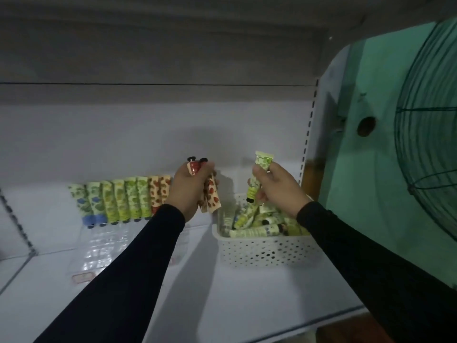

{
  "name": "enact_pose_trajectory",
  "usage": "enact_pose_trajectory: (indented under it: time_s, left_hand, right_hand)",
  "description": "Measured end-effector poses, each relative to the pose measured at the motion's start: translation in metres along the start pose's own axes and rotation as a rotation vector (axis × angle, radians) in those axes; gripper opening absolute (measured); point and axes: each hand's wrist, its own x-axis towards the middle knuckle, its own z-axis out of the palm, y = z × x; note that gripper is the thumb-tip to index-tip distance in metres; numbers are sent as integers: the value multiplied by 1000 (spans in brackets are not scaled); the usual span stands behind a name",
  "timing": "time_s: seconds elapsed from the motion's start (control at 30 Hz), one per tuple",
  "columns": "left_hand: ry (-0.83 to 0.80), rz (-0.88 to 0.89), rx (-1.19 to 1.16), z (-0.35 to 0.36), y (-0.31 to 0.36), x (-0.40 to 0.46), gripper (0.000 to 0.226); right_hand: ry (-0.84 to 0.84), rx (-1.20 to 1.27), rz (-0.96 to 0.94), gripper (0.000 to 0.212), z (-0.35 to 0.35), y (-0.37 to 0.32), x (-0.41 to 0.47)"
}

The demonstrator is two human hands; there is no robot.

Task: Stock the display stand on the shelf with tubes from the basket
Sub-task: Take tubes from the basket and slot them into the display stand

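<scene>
Tubes [252, 230] lie heaped in the white perforated basket [262, 253] on the shelf [247, 298], partly hidden by the right hand [277, 189], which pinches one green leafy tube [259, 174] cap-down above it. The left hand [189, 189] grips a bunch of red-patterned tubes [211, 194], caps up; their count is unclear. The clear display stand [99, 248] is hard to make out; its back row of tubes [118, 199] disappears behind the left hand.

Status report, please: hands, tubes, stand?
Left hand grips red-patterned tubes. Right hand grips one green tube. Display stand partly stocked. Nothing in the way.
</scene>
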Motion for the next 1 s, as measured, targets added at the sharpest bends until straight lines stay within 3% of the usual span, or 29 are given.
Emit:
enact_pose_trajectory:
  time_s: [0.17, 0.37, 0.6, 0.87, 1.0]
  left_hand:
    - [64, 98, 256, -59, 11, -15, 42]
    - [294, 188, 340, -154, 15, -41, 31]
    - [505, 110, 287, -239, -7, -63, 23]
    - [550, 126, 375, -268, -33, -53, 12]
    - [554, 128, 408, -276, -42, -47, 12]
  right_hand:
    - [-55, 63, -101, 34, 47, -27, 5]
    - [-103, 102, -162, 21, 111, -45, 7]
    - [-90, 6, -177, 35, 176, -55, 6]
    - [-65, -162, -261, 29, 218, -49, 22]
    - [-30, -112, -281, 50, 226, -52, 30]
